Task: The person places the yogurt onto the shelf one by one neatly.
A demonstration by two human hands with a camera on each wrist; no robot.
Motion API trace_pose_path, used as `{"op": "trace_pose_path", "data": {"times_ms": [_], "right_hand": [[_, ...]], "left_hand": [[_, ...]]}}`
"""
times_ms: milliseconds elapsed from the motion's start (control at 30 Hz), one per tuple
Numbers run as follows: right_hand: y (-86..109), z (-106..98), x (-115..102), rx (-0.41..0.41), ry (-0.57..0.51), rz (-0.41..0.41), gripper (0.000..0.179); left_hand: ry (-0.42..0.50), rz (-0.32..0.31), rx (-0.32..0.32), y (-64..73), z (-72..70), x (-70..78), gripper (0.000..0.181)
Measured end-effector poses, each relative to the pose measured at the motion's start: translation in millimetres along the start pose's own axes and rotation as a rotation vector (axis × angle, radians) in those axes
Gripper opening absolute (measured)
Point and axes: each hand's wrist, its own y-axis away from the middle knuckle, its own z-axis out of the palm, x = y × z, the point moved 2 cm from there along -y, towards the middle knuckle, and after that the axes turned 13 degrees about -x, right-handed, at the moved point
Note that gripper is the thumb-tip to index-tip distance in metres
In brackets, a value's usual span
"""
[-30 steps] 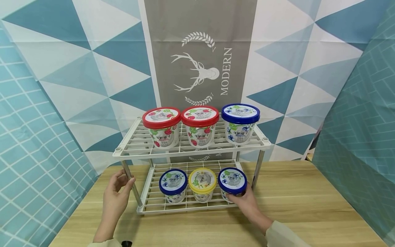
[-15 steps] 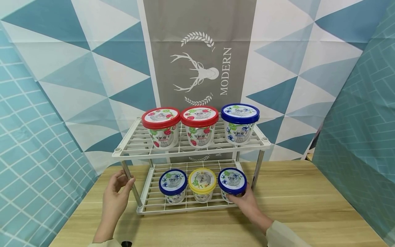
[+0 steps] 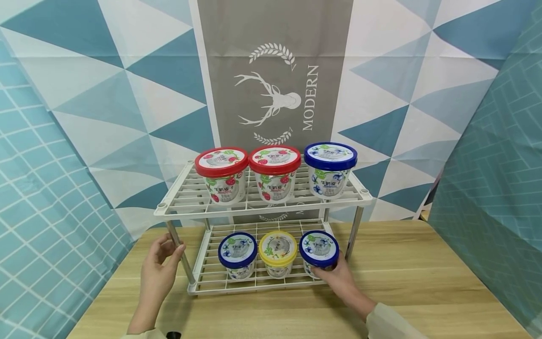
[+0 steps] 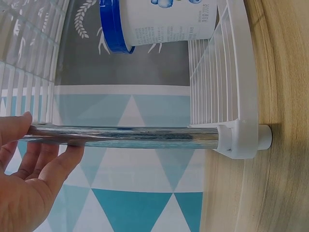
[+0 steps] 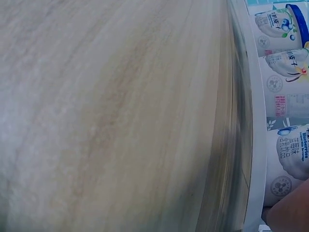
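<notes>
On the left, my left hand (image 3: 158,270) pinches the front metal post (image 4: 145,137) of a white two-tier rack (image 3: 254,214), thumb on one side and fingers on the other. My right hand (image 3: 340,278) holds the right-hand blue-lidded blueberry tub (image 3: 318,249) on the lower shelf, its thumb across the front. A yellow-lidded tub (image 3: 277,249) stands beside that one, and another blue-lidded tub (image 3: 237,252) is further left. In the right wrist view only part of a finger (image 5: 292,210) shows, against the blueberry tub.
Two red-lidded strawberry tubs (image 3: 222,172) (image 3: 274,172) and a larger blue-lidded tub (image 3: 329,167) stand on the upper shelf. The rack rests on a wooden table (image 3: 402,282). Behind hangs a patterned cloth (image 3: 275,56). A small black object (image 3: 173,334) shows at the bottom edge.
</notes>
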Motion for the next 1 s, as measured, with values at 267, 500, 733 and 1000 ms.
{"op": "trace_pose_path", "data": {"times_ms": [267, 500, 733, 1000], "right_hand": [[0.5, -2.8, -1.8, -0.009, 0.011, 0.003, 0.085], [7.3, -1.2, -5.7, -0.004, -0.014, -0.024, 0.078], [18.8, -5.6, -13.7, 0.035, 0.003, -0.008, 0.08], [37.3, -23.2, -21.5, 0.092, 0.034, -0.011, 0.054]], "left_hand": [[0.029, 0.011, 0.0, -1.7, 0.6, 0.1, 0.033], [0.041, 0.001, 0.004, -2.9, -0.3, -2.3, 0.034], [0.035, -0.013, 0.001, -3.3, -2.2, -1.1, 0.033], [0.053, -0.051, -0.076, -2.0, -1.1, 2.3, 0.042]]}}
